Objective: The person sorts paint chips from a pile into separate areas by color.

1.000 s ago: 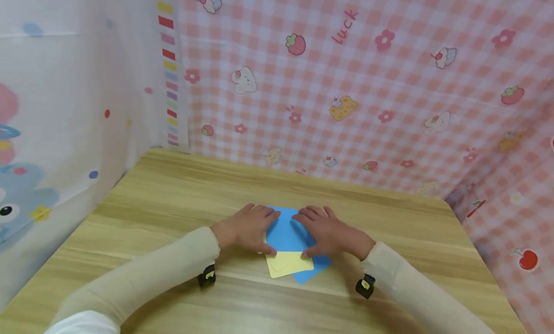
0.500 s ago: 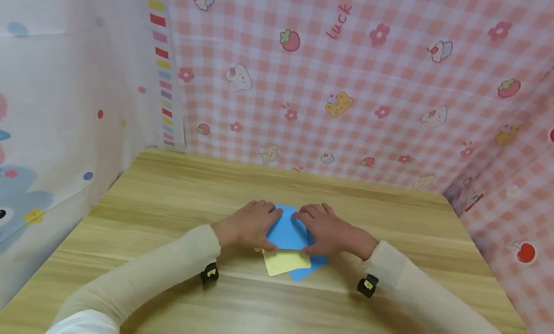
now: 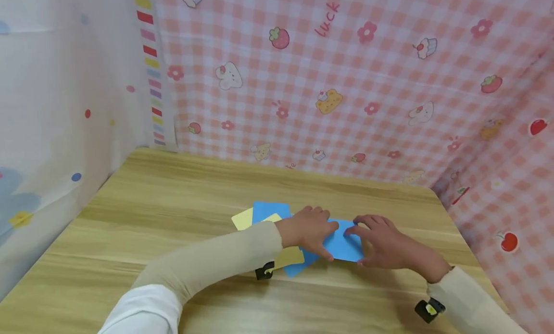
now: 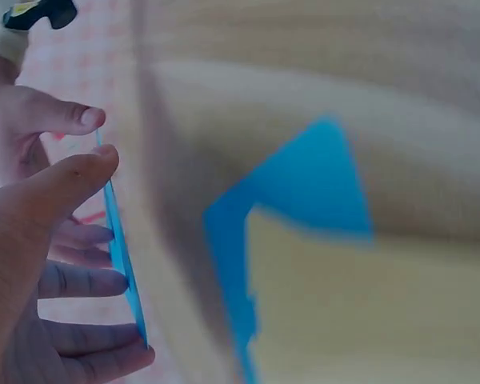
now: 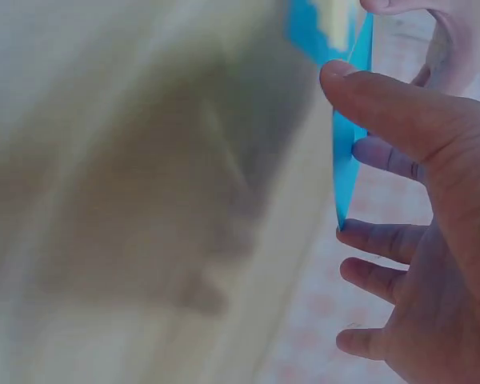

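A blue card (image 3: 345,246) is held between my two hands, right of the pile. My left hand (image 3: 308,233) grips its left side, thumb at the near edge and fingers at the far edge. At the right side my right hand (image 3: 385,245) holds it the same way. Both wrist views show the blue card (image 4: 118,244) nearly edge-on and raised off the table, spanned by thumb and fingers. Beside the left hand lie yellow cards (image 3: 289,258) and blue cards (image 3: 271,210), overlapping at different angles. My left hand and sleeve hide part of them.
The wooden table (image 3: 195,189) reaches back to a pink checked cloth (image 3: 259,74). A white patterned cloth (image 3: 52,108) hangs along the left side, and more checked cloth (image 3: 515,189) along the right. Black wrist cameras (image 3: 429,310) sit under both sleeves.
Both hands have lifted a blue card from the pile and carried it to the right. More yellow and blue cards have come into sight on the table. The head view has shifted slightly.
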`<state>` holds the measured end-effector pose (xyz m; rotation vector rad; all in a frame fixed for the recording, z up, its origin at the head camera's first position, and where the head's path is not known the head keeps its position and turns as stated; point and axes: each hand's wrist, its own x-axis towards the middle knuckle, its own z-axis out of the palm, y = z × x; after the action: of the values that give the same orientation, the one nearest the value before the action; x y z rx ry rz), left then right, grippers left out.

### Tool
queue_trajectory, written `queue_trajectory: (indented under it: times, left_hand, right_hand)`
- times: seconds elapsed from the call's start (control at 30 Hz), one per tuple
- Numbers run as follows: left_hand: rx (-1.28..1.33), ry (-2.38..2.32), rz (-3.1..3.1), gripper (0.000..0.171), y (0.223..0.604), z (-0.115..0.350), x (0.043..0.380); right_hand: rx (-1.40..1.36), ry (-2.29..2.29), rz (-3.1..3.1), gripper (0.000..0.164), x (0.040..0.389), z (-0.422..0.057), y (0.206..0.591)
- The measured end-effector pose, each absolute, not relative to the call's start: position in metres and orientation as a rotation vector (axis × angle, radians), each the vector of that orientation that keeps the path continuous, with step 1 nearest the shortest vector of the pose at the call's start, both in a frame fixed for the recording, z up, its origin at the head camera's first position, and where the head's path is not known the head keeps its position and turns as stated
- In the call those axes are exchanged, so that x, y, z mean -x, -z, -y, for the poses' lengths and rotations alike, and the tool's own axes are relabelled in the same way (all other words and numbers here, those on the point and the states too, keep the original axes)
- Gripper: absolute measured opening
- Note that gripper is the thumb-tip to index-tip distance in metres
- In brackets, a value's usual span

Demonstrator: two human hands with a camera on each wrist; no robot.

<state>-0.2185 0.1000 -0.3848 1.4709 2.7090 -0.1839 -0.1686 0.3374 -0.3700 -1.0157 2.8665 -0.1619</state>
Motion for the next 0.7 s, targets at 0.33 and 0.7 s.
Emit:
queue_trajectory:
  times: [0.33,0.7]
  left_hand:
    - [-1.385,0.217,-2.645,0.078,0.412,-0.133,0.206]
    - [-1.257,0.229,-2.708,0.081,0.374,-0.055,0.229]
  right_hand:
    - [0.913,0.144,-2.84,0.059,0.159,-0.36,0.403]
    - [1.075,0.193,-2.808,0.065,0.185,-0.324,0.379]
